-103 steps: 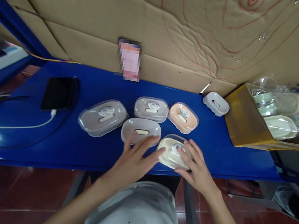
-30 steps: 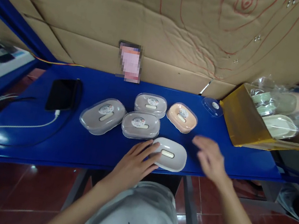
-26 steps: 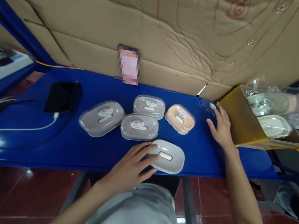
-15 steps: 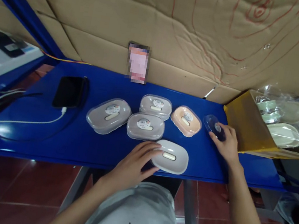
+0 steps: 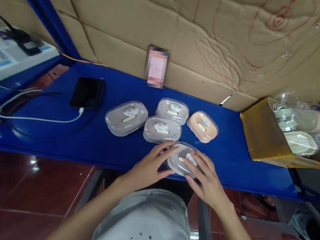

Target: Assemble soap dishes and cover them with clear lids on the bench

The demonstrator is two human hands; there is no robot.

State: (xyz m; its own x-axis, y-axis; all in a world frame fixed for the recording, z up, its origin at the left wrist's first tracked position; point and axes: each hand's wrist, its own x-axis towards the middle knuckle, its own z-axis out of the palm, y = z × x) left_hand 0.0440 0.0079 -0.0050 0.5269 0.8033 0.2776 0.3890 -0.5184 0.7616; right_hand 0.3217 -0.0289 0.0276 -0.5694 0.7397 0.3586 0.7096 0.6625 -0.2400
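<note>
A grey oval dish point(image 5: 178, 158) with a clear lid and a round sticker lies near the table's front edge. My left hand point(image 5: 154, 166) grips its left side, thumb at the front and fingers at the back. From the right, my right hand point(image 5: 205, 179) holds the lid and dish, its fingers over the sticker. Just behind are a lidded grey dish point(image 5: 167, 137) and another grey one point(image 5: 168, 107). A third grey dish point(image 5: 125, 124) sits to the left, and a lidded peach dish point(image 5: 200, 128) to the right.
On the blue table point(image 5: 118, 152), a black phone point(image 5: 85, 93) with a white cable lies at the left. An open cardboard box point(image 5: 256, 132) of wrapped dishes stands at the right. A cardboard sheet point(image 5: 127, 20) rises behind, with a blurred picture point(image 5: 156, 68) against it.
My right hand has moved left with the clear lid, which now lies over the grey dish at my left hand. The view has shifted slightly.
</note>
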